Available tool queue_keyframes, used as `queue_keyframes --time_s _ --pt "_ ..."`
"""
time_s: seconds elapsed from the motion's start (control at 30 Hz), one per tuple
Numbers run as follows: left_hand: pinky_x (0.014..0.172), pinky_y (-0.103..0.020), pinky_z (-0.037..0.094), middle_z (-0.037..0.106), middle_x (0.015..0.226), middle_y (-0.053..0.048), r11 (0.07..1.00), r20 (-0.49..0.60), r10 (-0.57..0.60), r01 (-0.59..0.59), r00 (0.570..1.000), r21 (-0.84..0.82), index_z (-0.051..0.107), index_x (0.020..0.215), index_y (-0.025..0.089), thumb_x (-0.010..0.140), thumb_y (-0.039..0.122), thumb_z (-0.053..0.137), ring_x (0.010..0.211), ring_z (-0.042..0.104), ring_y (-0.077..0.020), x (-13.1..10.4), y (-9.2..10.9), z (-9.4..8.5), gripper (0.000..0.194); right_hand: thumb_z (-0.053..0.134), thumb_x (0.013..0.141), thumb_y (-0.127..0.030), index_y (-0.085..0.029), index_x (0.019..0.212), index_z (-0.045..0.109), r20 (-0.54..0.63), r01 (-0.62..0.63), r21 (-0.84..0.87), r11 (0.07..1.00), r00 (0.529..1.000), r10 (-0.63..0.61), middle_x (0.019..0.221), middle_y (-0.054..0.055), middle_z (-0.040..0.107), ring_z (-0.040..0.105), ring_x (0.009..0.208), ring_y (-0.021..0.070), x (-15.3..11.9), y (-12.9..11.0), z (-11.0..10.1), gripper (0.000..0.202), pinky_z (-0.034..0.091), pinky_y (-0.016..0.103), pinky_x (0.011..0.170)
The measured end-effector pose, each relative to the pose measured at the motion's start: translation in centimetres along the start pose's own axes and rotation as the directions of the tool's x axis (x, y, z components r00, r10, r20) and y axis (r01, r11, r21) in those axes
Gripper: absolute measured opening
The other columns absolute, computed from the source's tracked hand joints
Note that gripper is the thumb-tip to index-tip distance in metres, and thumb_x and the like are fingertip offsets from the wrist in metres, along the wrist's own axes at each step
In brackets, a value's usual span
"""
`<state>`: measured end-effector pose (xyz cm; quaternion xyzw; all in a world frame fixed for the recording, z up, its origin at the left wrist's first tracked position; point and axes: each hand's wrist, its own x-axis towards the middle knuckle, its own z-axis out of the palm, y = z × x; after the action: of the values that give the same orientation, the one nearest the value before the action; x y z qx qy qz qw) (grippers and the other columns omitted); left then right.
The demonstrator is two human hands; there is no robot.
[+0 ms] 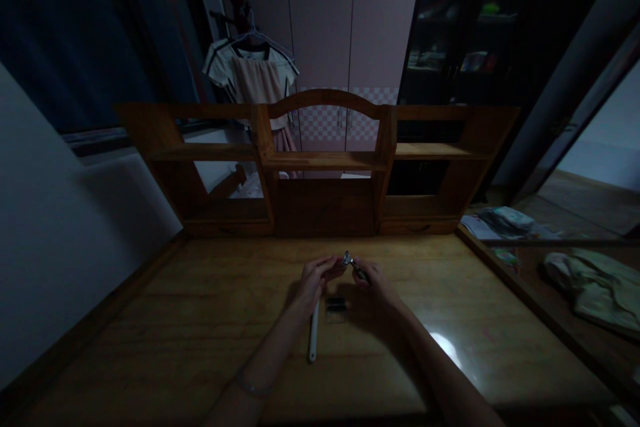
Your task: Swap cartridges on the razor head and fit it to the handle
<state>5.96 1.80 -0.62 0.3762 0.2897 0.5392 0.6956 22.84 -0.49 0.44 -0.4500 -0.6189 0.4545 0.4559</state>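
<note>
My right hand [374,280] is closed round the dark handle of a small tool with a shiny metal head [347,258], which points up and to the left. My left hand [315,278] is at the head's left side, its fingers bent and close together; whatever lies between them is too dark to make out. A long white handle [313,333] with a hole at its near end lies on the desk, its far end hidden under my left hand. Between my forearms lie two short black pieces [336,305], seemingly in a clear pack.
The wooden desk [225,287] has a shelf unit [325,161] along its back edge. Papers and bags [505,220] and a pale cloth item [600,287] lie beyond the right edge. Clothes [255,77] hang behind the shelves. The room is dim.
</note>
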Motion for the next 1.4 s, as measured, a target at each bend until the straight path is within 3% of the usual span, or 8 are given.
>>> queue_keyframes --time_s 0.17,0.47,1.0,1.27,1.4 --pt "0.09 -0.038 0.049 0.07 0.1 -0.016 1.0 0.0 -0.006 0.006 1.0 0.006 0.073 0.09 0.009 0.071 0.032 0.074 0.089 0.067 -0.0243 -0.2 0.4 0.5 0.03 0.045 0.085 -0.061 -0.017 0.061 0.047 0.011 -0.015 0.052 0.999 1.0 0.014 0.057 -0.003 0.038 0.033 0.052 0.0114 0.2 0.4 0.0 0.051 0.026 0.024 0.049" --pt "0.092 -0.04 0.049 0.069 0.102 -0.017 0.996 0.054 0.018 -0.022 0.998 0.082 0.071 0.098 0.007 0.074 0.035 0.071 0.09 0.067 -0.0243 -0.2 -0.2 0.7 0.037 0.048 0.087 -0.055 -0.014 0.074 0.059 -0.076 0.065 -0.052 0.997 0.995 -0.069 0.066 0.0 0.048 0.045 0.064 0.015 -0.2 -0.5 0.2 0.045 0.034 0.024 0.058" --pt "0.08 -0.035 0.053 0.071 0.093 -0.014 0.989 -0.009 0.024 -0.022 1.0 0.148 0.073 0.09 0.009 0.068 0.036 0.076 0.079 0.068 -0.0224 0.2 -0.5 0.3 0.035 0.052 0.085 -0.053 -0.015 0.063 0.061 -0.125 0.096 -0.265 0.959 0.983 -0.133 0.056 -0.002 0.044 0.041 0.056 0.0127 0.0 0.6 -0.1 0.045 0.03 0.023 0.051" --pt "0.081 -0.034 0.052 0.071 0.093 -0.013 0.987 -0.008 0.053 -0.051 0.999 0.151 0.072 0.091 0.009 0.071 0.037 0.073 0.08 0.067 -0.0212 0.3 -0.7 0.0 0.034 0.054 0.084 -0.054 -0.014 0.068 0.064 -0.088 0.079 -0.214 0.974 0.991 -0.1 0.059 -0.001 0.048 0.046 0.058 0.0138 -0.1 0.2 0.1 0.045 0.031 0.024 0.053" --pt "0.075 -0.029 0.051 0.07 0.095 -0.012 0.976 -0.058 0.102 -0.088 0.993 0.201 0.072 0.092 0.012 0.071 0.039 0.072 0.08 0.067 -0.0199 0.6 -1.0 -0.4 0.034 0.053 0.082 -0.059 -0.015 0.065 0.059 -0.065 0.049 -0.092 0.995 0.996 -0.055 0.058 -0.002 0.043 0.042 0.056 0.0129 -0.1 -0.1 0.0 0.047 0.03 0.024 0.051"
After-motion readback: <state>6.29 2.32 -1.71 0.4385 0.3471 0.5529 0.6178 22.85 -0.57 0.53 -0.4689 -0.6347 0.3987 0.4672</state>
